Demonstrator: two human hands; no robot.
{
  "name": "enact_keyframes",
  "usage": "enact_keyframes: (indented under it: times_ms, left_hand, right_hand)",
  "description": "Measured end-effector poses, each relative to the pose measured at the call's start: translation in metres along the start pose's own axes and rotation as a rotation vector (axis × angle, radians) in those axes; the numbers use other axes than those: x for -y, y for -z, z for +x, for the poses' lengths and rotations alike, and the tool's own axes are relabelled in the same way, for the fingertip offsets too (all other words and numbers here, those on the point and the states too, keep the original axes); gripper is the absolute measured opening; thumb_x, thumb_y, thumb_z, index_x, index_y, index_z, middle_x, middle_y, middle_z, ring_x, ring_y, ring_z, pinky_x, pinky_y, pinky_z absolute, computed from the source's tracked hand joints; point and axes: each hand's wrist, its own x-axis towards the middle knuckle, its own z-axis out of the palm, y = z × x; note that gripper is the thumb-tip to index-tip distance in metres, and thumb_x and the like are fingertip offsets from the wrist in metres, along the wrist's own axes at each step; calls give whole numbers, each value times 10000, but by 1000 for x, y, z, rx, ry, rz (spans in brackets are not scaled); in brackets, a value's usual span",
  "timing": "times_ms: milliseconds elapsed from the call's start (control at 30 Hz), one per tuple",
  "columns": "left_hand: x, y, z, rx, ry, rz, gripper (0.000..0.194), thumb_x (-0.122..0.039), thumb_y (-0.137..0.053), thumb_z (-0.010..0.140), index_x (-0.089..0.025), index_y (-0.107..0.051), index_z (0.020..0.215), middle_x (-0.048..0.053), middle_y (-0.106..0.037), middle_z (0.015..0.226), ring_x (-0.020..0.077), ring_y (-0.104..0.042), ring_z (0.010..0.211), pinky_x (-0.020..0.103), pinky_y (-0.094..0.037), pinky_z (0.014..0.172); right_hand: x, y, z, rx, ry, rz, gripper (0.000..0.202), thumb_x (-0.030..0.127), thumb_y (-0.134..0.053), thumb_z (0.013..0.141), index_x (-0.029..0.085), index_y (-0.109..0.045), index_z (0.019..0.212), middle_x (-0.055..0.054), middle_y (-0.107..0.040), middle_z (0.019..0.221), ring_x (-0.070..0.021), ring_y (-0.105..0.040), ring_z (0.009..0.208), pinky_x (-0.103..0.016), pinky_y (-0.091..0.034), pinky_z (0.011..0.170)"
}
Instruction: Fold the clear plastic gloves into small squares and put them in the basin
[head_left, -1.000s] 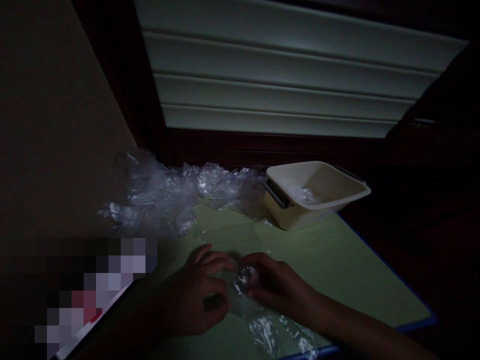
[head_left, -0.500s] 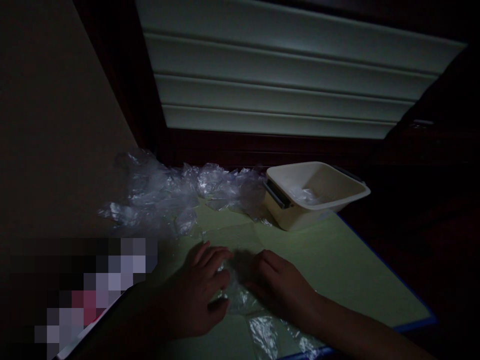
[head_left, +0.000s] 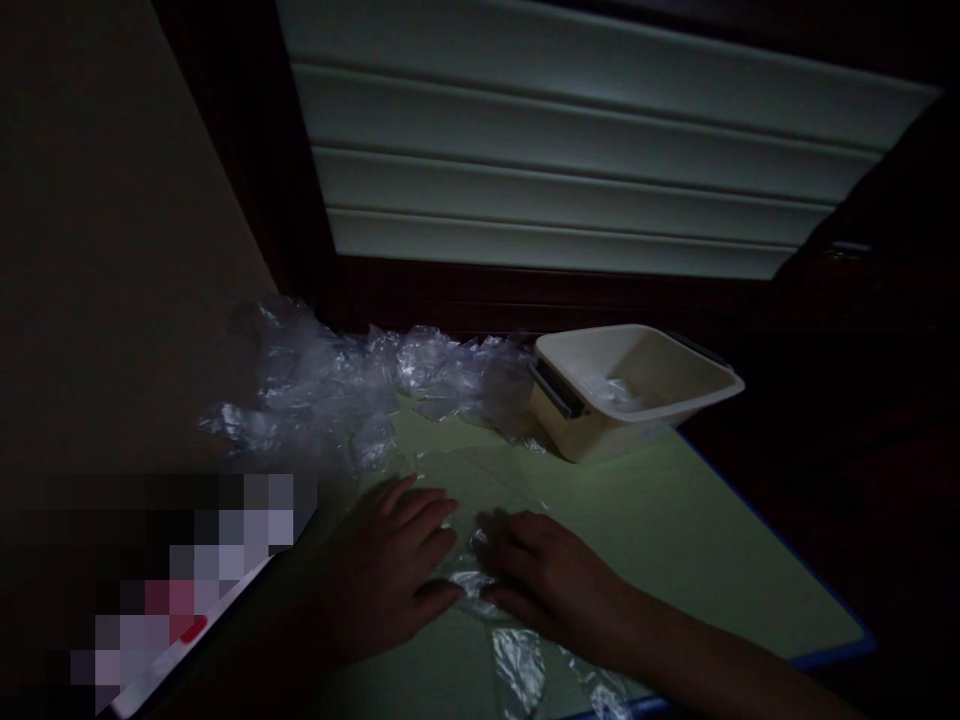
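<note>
A clear plastic bag [head_left: 480, 465] lies spread on the pale green tabletop, its handle-like strips [head_left: 519, 665] reaching toward the near edge. My left hand [head_left: 397, 570] rests on the bag's left side, palm down with the fingers apart. Opposite it, my right hand [head_left: 547, 575] touches the crinkled middle of the bag, fingers bent and loosely apart, thumb separate from them. Between the two hands the film is bunched and shiny. Dim light hides the undersides of both hands.
Crumpled clear plastic bags [head_left: 322, 370] are heaped along the table's back left. A cream plastic tub [head_left: 577, 430] with dark handles stands at the back right, some clear plastic inside. A slatted panel [head_left: 555, 150] rises behind. A blurred-out pale object [head_left: 202, 590] lies at left.
My right hand has shifted slightly down, its fingers loosening from a tighter curl. My left hand has moved only a little on the bag, whose far part now looks more spread.
</note>
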Motion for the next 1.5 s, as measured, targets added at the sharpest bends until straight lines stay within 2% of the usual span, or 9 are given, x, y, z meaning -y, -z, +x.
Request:
enact_keyframes:
  times_ms: [100,267,533,667,800,933,1100,1267,1500]
  left_hand:
    - [-4,0,0,19,-85,-40,140,-315,-651,846,-177,-622,840,42,-637,953,222,-560,912,393,-421,822]
    - [-11,-4,-2,45,-184,11,244,-228,-625,858,-173,-566,628,-9,-586,728,172,-518,732,330,-399,672]
    - [-10,-4,0,92,-169,115,219,-163,-594,852,-170,-531,642,-4,-557,714,172,-501,701,329,-389,634]
    - [-10,-2,3,130,-148,146,134,-151,-600,838,-169,-559,711,10,-587,771,185,-532,740,340,-430,675]
    - [-3,-3,4,100,-114,166,104,-160,-634,822,-170,-583,731,31,-628,836,213,-567,821,363,-458,739]
    - [3,-3,4,41,-129,143,118,-182,-592,879,-170,-586,762,30,-630,849,204,-563,806,351,-454,721]
    - [-9,0,4,69,-202,46,139,-136,-478,919,-152,-592,841,34,-601,810,185,-524,741,325,-431,661]
    - [-19,-1,6,99,-174,-3,175,-112,-446,904,-153,-581,801,25,-575,764,169,-521,701,307,-420,628]
    - [-16,-6,2,82,-189,-12,194,-130,-473,902,-168,-577,743,27,-583,758,172,-526,716,307,-410,633]
  right_hand:
    - [0,-1,0,-32,6,21,135,267,-598,883,150,-635,938,-91,-615,904,-223,-554,836,-336,-459,743]
    - [-3,-4,1,-60,25,-14,95,162,-566,879,149,-647,925,-84,-622,883,-211,-558,798,-324,-455,709]
    - [-6,-6,0,-78,11,-83,73,162,-593,855,159,-658,888,-73,-634,836,-210,-577,769,-331,-469,695]
    - [-7,-7,0,-88,-10,-104,125,169,-607,848,154,-662,958,-87,-641,861,-225,-586,789,-352,-483,704]
    - [-10,-6,2,-106,-45,-96,126,175,-602,856,146,-668,959,-102,-639,886,-240,-581,827,-392,-486,746]
    - [-9,15,-2,-54,-46,113,125,137,-586,857,141,-665,954,-93,-631,919,-207,-581,853,-337,-490,758]
    - [-5,41,-12,155,131,446,276,-16,-591,761,170,-665,951,-42,-627,1010,-123,-581,928,-210,-473,796]
    - [-3,34,-15,197,197,328,321,-13,-603,739,170,-664,995,-52,-646,1003,-156,-565,989,-253,-464,855]
    - [2,30,-12,183,245,203,107,142,-599,863,188,-681,913,-53,-657,962,-166,-569,974,-295,-451,880]
